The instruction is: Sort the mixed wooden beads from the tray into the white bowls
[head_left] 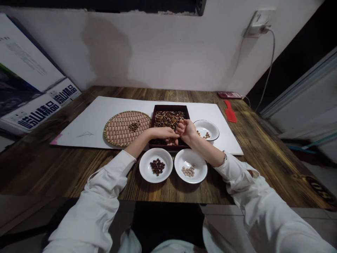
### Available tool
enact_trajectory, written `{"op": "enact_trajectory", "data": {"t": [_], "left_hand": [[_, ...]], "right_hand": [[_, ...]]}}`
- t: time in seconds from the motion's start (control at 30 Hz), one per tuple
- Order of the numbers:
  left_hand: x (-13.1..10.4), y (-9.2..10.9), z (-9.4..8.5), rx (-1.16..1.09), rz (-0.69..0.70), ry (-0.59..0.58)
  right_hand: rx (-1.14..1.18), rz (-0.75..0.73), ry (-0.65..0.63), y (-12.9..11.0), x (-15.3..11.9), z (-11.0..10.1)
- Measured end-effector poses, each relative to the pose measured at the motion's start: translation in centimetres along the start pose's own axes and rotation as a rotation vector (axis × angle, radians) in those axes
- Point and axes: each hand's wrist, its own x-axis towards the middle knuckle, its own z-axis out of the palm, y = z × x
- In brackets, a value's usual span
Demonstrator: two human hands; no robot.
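At the frame's centre, beads [168, 118] were held in a dark box [172, 106], set partly on a white board [86, 116] laid over a wooden table [65, 165]. Over the box, the left hand [165, 133] was loosely bent and the right hand [187, 130] curled; whether anything was gripped could not be told. A socket [254, 27] was mounted, upper right, on a pale wall [168, 45].

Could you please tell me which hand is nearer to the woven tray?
The left. The left hand is over the dark box, just right of the woven tray; the right hand is farther right, over the box's right side.
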Motion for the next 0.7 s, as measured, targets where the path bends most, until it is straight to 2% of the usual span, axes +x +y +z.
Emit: {"op": "enact_trajectory", "data": {"t": [0.53, 0.7], "left_hand": [[0.10, -0.25, -0.06, -0.117, -0.007, 0.018], [-0.17, 0.13, 0.14, -0.304, 0.061, 0.069]], "right_hand": [[0.014, -0.027, 0.073, -0.10, -0.11, 0.36], [-0.059, -0.042, 0.166, -0.12, 0.09, 0.16]]}}
